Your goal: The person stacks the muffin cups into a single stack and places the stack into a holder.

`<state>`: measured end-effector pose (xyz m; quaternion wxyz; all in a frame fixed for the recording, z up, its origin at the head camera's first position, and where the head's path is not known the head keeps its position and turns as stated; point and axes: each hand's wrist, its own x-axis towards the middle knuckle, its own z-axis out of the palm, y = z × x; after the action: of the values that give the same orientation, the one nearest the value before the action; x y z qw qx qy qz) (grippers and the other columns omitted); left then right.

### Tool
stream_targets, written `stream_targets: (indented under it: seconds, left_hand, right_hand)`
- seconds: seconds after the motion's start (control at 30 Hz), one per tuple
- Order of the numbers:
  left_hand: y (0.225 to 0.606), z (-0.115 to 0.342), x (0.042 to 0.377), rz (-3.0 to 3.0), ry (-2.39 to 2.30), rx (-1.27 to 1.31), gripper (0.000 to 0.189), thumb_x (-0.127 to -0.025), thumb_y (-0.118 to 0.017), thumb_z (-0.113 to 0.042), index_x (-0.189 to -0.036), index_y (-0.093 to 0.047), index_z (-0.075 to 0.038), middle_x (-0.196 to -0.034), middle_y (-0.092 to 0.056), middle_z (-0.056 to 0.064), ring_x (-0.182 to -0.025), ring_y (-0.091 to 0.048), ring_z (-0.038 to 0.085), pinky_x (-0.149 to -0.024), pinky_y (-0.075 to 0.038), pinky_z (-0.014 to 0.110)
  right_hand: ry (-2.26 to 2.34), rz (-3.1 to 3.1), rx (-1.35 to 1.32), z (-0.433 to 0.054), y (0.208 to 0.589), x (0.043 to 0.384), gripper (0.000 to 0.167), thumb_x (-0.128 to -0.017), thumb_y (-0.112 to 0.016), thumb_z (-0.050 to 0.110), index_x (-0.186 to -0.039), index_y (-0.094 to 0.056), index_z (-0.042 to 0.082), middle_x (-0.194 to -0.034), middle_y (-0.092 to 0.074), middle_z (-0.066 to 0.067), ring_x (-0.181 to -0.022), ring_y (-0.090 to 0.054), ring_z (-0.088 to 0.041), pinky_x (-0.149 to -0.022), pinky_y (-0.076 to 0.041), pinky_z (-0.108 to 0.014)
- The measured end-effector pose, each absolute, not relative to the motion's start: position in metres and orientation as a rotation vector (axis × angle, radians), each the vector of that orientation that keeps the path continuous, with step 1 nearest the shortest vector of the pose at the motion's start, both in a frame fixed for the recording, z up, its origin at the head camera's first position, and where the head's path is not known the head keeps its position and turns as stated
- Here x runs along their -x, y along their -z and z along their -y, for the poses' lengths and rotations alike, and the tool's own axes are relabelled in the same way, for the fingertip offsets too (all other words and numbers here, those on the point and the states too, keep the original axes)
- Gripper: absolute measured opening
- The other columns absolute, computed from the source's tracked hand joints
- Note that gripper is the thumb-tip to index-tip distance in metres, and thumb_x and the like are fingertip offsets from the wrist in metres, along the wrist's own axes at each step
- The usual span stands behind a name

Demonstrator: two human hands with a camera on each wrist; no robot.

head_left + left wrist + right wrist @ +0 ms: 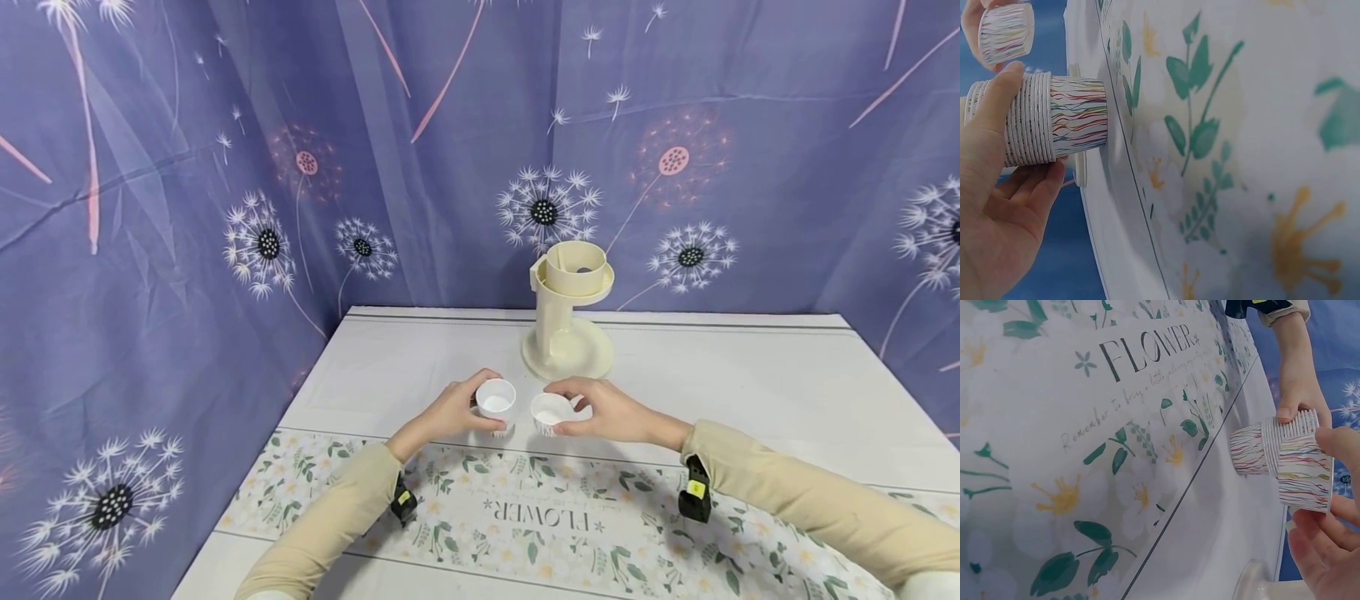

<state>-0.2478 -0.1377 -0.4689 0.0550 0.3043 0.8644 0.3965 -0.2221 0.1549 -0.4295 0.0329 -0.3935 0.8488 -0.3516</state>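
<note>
My left hand grips a stack of nested paper cups, thumb on one side and fingers on the other. The cups are white with wavy coloured lines, and their stacked rims show as ridges. In my right hand a single paper cup of the same pattern is pinched between thumb and fingers, its mouth upward. In the head view the single cup is beside the stack, with a small gap between them. Just behind the hands stands a cream plastic holder with a ring-shaped top and a round base.
The table has a white cover with a floral printed band across the front part. A purple dandelion-print curtain hangs behind the table and along its left side. Black wrist cameras are strapped under both sleeves.
</note>
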Motion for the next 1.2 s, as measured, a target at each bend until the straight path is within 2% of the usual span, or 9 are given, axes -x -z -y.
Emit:
stream_targets:
  seconds: [0.17,0.6,0.83,1.0,1.2]
  left_hand:
    - [0.468,0.137,0.248,-2.634,-1.191,-0.914,0.061,-0.075,-0.085,-0.028,-0.126,-0.051,-0.02,-0.114,-0.066,0.004,-0.107,-0.065,0.017,-0.092,-0.055,0.029]
    - [0.469,0.136,0.249,-2.637,-1.2,-0.911,0.06,-0.073,-0.086,-0.025,-0.122,-0.051,-0.022,-0.113,-0.066,0.002,-0.105,-0.065,0.014,-0.091,-0.054,0.027]
    - [0.468,0.136,0.248,-2.624,-1.196,-0.914,0.059,-0.074,-0.085,-0.028,-0.121,-0.051,-0.02,-0.115,-0.066,0.002,-0.105,-0.065,0.016,-0.09,-0.055,0.029]
    - [0.468,0.137,0.248,-2.642,-1.178,-0.906,0.058,-0.074,-0.085,-0.029,-0.121,-0.051,-0.021,-0.113,-0.067,0.002,-0.104,-0.065,0.016,-0.089,-0.055,0.03]
    - [0.468,0.136,0.248,-2.656,-1.159,-0.904,0.058,-0.074,-0.085,-0.031,-0.12,-0.05,-0.022,-0.113,-0.067,0.001,-0.103,-0.066,0.016,-0.089,-0.055,0.031]
  right_hand:
    - [1.117,-2.62,1.187,-0.151,0.426,0.222,0.055,-0.084,-0.075,0.025,-0.132,-0.056,0.004,-0.122,-0.064,-0.006,-0.102,-0.06,-0.018,-0.081,-0.057,-0.032]
    - [1.105,-2.662,1.207,-0.146,0.424,0.222,0.053,-0.084,-0.073,0.019,-0.132,-0.056,0.003,-0.123,-0.063,-0.008,-0.1,-0.059,-0.017,-0.079,-0.057,-0.042]
    - [1.089,-2.691,1.252,-0.142,0.424,0.222,0.051,-0.085,-0.072,0.019,-0.132,-0.056,0.004,-0.125,-0.063,-0.01,-0.097,-0.059,-0.016,-0.078,-0.058,-0.035]
    - [1.09,-2.698,1.259,-0.141,0.427,0.223,0.05,-0.085,-0.072,0.019,-0.131,-0.057,0.005,-0.124,-0.063,-0.009,-0.096,-0.059,-0.015,-0.077,-0.058,-0.039]
    - [1.076,-2.712,1.237,-0.141,0.426,0.223,0.05,-0.085,-0.072,0.018,-0.131,-0.057,0.004,-0.124,-0.063,-0.01,-0.095,-0.059,-0.016,-0.078,-0.058,-0.037]
